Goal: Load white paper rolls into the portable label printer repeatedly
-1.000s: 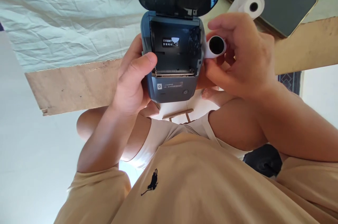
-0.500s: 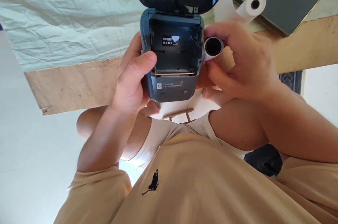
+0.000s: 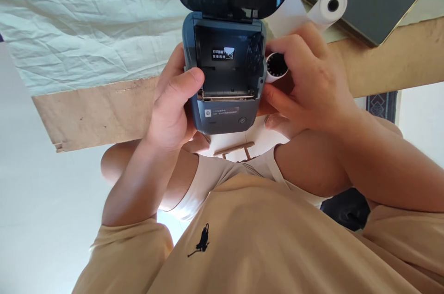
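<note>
The left hand (image 3: 170, 105) grips the open portable printer (image 3: 222, 116), best held steady, while the right hand (image 3: 312, 81) pinches the white paper roll (image 3: 272, 78) at the printer's right side, ideally without creasing it.

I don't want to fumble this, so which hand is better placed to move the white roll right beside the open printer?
Probably the right. Your right hand has its fingers around that white roll, while your left hand is gripping the printer by its left side.
</note>
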